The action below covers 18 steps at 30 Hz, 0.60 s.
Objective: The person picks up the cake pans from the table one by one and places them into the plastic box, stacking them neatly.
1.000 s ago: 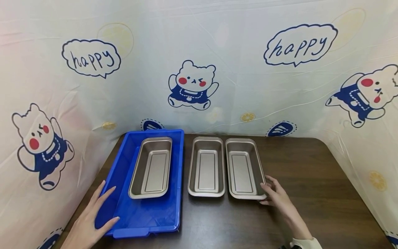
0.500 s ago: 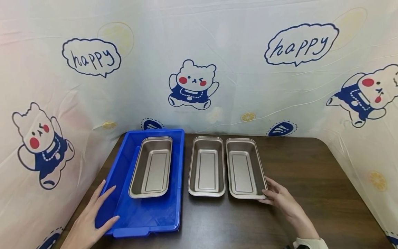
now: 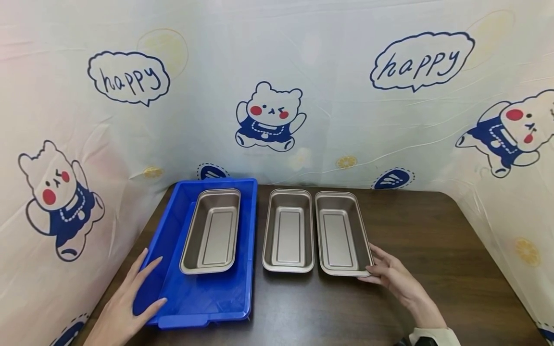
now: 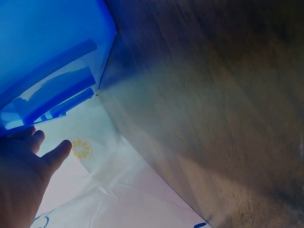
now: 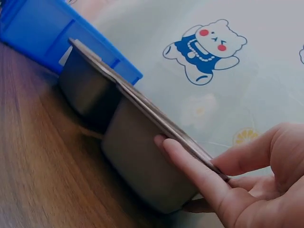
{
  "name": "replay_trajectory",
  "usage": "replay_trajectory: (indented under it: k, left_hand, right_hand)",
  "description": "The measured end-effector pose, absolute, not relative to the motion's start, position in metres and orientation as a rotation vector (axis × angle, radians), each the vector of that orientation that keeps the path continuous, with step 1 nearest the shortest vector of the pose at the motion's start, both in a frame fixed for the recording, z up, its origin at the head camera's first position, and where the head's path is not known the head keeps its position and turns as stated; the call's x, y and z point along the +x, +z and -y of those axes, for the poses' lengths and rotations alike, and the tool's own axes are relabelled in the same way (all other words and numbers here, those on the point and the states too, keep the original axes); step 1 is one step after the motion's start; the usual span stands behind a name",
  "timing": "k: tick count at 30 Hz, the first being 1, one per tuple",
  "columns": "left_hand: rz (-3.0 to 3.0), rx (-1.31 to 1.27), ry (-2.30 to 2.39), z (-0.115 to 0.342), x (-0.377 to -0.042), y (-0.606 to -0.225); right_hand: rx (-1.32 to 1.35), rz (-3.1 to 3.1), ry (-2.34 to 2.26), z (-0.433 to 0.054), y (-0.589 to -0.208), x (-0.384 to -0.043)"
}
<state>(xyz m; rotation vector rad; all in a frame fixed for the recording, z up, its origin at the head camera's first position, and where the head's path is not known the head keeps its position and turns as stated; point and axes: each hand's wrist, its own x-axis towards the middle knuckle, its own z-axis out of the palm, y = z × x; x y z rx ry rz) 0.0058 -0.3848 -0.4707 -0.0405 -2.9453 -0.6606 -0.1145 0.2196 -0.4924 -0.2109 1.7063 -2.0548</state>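
The right tin (image 3: 335, 238), set on the table (image 3: 437, 250), is gripped at its five o'clock corner by the right hand (image 3: 400, 283), the rim being pinched between thumb and fingers. Those fingers are partly hidden under the rim from the head view; along the outer wall they are seen from the right wrist. At its nine o'clock the middle tin (image 3: 289, 235) is placed, just apart. The left tin (image 3: 218, 238) is held in the blue tray (image 3: 207, 300), toward one o'clock, and part of the tray's floor is covered by it. At the tray's eight o'clock edge the left hand (image 3: 123, 300) is spread, fingers apart; whether the tray is touched cannot be told. Its wrist is cut off at seven o'clock, and the sleeve (image 3: 437, 336) at five. The bear (image 3: 504, 129) near three o'clock is cropped.
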Motion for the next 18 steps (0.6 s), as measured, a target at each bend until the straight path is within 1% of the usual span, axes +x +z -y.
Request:
replay_trajectory:
  k: [4, 11, 18]
  left_hand:
    - [2.937, -0.046, -0.665, 0.385, 0.005, -0.471]
    - [2.927, -0.064, -0.671, 0.385, 0.006, -0.472]
    - [2.903, -0.081, -0.675, 0.386, 0.006, -0.471]
  right_hand:
    - [-0.241, -1.670, -2.108, -0.219, -0.491, -0.115]
    - [-0.192, -1.666, -2.120, -0.220, -0.482, -0.115]
    - [-0.262, -1.536, -2.224, -0.222, -0.479, -0.114]
